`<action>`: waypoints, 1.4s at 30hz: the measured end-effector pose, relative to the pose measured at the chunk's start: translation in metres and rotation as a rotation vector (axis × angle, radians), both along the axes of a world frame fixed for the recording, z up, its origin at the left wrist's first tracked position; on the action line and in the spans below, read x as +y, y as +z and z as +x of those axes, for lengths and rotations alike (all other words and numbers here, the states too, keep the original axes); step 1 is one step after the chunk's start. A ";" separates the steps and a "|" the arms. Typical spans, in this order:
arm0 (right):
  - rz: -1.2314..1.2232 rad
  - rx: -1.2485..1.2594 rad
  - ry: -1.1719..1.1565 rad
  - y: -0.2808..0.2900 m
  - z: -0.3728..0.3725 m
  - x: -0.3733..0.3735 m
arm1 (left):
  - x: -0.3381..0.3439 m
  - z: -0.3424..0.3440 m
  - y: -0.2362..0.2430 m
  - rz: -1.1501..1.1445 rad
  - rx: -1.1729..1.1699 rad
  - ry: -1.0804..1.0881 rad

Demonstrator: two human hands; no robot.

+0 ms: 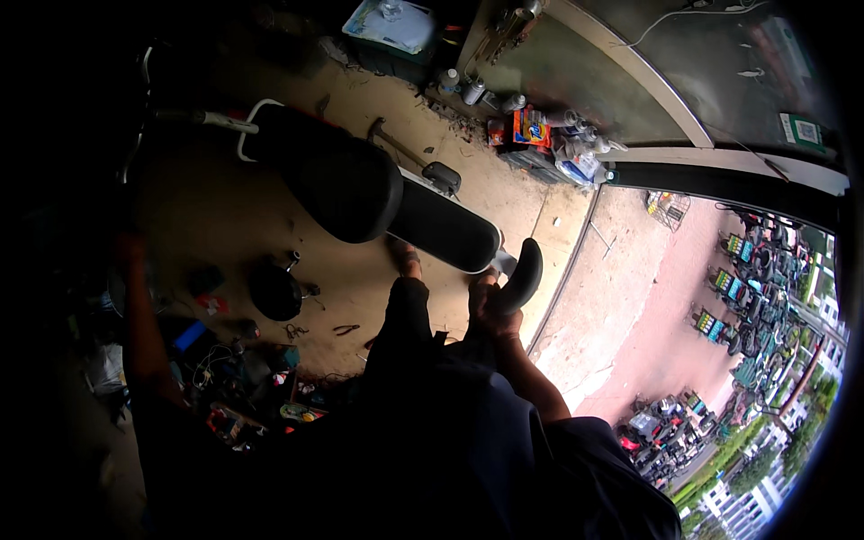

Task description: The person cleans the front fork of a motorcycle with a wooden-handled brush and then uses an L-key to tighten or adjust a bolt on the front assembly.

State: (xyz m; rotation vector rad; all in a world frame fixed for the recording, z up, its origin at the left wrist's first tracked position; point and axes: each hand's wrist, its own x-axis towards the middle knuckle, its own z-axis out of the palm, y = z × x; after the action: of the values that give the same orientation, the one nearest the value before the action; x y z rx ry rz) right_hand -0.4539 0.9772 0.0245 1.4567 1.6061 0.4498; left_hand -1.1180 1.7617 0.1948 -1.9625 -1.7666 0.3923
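An electric bike stretches across the view, its handlebar (144, 117) at the dark far left. Its black front saddle (346, 193) and long black rear seat (447, 225) point toward the doorway. At the tail stands a curved black padded backrest (524, 277). My right hand (500, 321) is closed around the backrest's lower part, some fingers hidden behind it. My left arm reaches out to the left; my left hand (131, 247) is in deep shadow near the handlebar side, its fingers not readable. Between the bike and my body show my feet (407, 261).
A small round black stool (275, 290) stands on the floor, with pliers (346, 329) nearby. Tools and parts crowd a box (243, 414) at lower left. Spray cans (473, 91) and a blue-white tub (389, 27) line the wall. Parked two-wheelers (729, 288) stand outside the doorway.
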 end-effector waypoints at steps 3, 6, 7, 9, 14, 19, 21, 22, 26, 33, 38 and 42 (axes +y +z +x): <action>-0.254 -0.691 0.516 -0.038 0.011 -0.013 | -0.019 -0.038 0.005 0.047 0.612 -0.385; -0.412 -1.070 0.836 -0.011 0.017 0.012 | -0.024 -0.005 -0.017 0.047 0.533 -0.356; -0.435 -1.107 0.866 -0.011 0.015 0.008 | -0.019 0.010 -0.023 0.063 0.525 -0.369; -0.455 -1.148 0.907 -0.004 0.015 0.006 | -0.020 0.025 -0.028 0.066 0.526 -0.378; -0.464 -1.249 0.955 -0.006 0.023 -0.011 | -0.052 0.024 -0.043 0.081 0.549 -0.389; -0.469 -1.325 0.942 -0.003 0.032 -0.041 | -0.081 0.032 -0.050 0.111 0.638 -0.437; -0.484 -1.338 0.920 0.002 0.030 -0.057 | -0.074 0.054 -0.055 0.143 0.705 -0.515; -0.426 -1.395 0.949 -0.003 0.044 -0.061 | -0.119 0.021 -0.056 0.152 0.760 -0.468; -0.429 -1.433 0.892 -0.002 0.044 -0.096 | -0.094 0.090 -0.079 0.303 1.016 -0.660; -0.404 -1.305 1.276 -0.021 0.074 -0.115 | -0.122 0.128 -0.095 0.199 0.520 -0.324; -0.038 -1.469 0.981 -0.011 0.080 -0.117 | -0.203 0.116 -0.099 0.295 -0.200 0.428; -0.346 -1.357 1.244 -0.039 0.083 -0.114 | -0.183 0.211 -0.018 0.096 -0.317 0.507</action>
State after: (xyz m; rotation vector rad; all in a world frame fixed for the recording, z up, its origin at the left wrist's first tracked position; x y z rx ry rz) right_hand -0.3705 0.8634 -0.0146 -0.3910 1.0638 1.3572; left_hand -0.9068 1.5784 0.1766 -1.5558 -2.4412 0.1539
